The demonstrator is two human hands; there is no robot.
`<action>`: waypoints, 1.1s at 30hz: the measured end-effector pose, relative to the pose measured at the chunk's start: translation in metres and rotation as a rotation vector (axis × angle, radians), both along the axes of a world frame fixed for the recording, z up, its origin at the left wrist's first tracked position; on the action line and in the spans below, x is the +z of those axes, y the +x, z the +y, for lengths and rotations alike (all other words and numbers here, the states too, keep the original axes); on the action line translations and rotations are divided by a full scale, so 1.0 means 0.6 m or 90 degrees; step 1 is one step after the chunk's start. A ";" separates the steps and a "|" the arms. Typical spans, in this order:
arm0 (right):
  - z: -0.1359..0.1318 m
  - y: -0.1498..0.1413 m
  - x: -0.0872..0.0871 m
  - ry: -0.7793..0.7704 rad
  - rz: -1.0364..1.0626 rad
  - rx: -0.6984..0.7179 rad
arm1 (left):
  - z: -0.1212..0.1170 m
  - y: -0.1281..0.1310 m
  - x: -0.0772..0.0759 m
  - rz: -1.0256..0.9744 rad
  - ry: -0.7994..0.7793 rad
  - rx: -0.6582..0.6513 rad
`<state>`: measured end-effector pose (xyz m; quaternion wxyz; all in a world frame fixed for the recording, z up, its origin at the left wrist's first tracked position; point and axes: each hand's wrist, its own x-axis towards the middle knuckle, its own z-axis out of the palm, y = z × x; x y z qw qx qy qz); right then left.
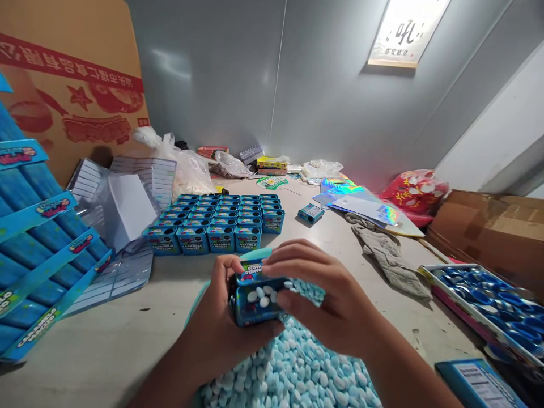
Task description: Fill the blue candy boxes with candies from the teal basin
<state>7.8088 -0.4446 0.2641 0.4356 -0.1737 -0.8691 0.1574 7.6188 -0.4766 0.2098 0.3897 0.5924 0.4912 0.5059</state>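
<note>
My left hand (229, 317) is wrapped round a small blue tin (255, 314) with "Caramelo Macizo" printing on its lid (251, 271). The lid stands up at the far side, and several white and pale blue candies (263, 297) show inside. From the right, my right hand (318, 277) curls over the tin's mouth, a few candies (289, 284) between its thumb and fingers. Its palm is hidden. Below both hands, a pale turquoise tub (198, 303) is heaped with loose candies (314, 362).
Rows of matching blue tins (223, 238) stand beyond the tub, with one tin (310, 213) lying apart. A blue display stack (46, 226) and plastic trays (136, 192) are at left. Grey gloves (386, 255), a box of blue rings (488, 300) and a carton (488, 232) occupy the right.
</note>
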 end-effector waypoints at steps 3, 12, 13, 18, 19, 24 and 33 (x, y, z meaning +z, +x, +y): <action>-0.017 -0.009 0.004 0.052 -0.115 0.018 | 0.008 -0.003 -0.009 -0.044 -0.002 -0.083; -0.001 0.010 -0.003 0.047 -0.036 -0.056 | 0.001 0.004 0.002 -0.076 -0.019 0.002; 0.002 0.011 -0.004 0.032 0.007 -0.067 | -0.001 0.004 0.004 -0.086 -0.020 0.003; 0.016 0.010 -0.012 -0.028 0.057 -0.140 | -0.007 0.002 0.010 -0.119 -0.010 0.001; 0.018 0.009 -0.013 -0.042 0.041 -0.141 | -0.007 0.002 0.010 -0.121 -0.011 0.000; 0.023 0.006 -0.019 -0.076 0.022 -0.158 | -0.005 0.004 0.011 -0.113 -0.032 -0.009; 0.025 0.004 -0.016 -0.154 0.090 -0.169 | -0.008 0.008 0.012 -0.050 -0.042 0.004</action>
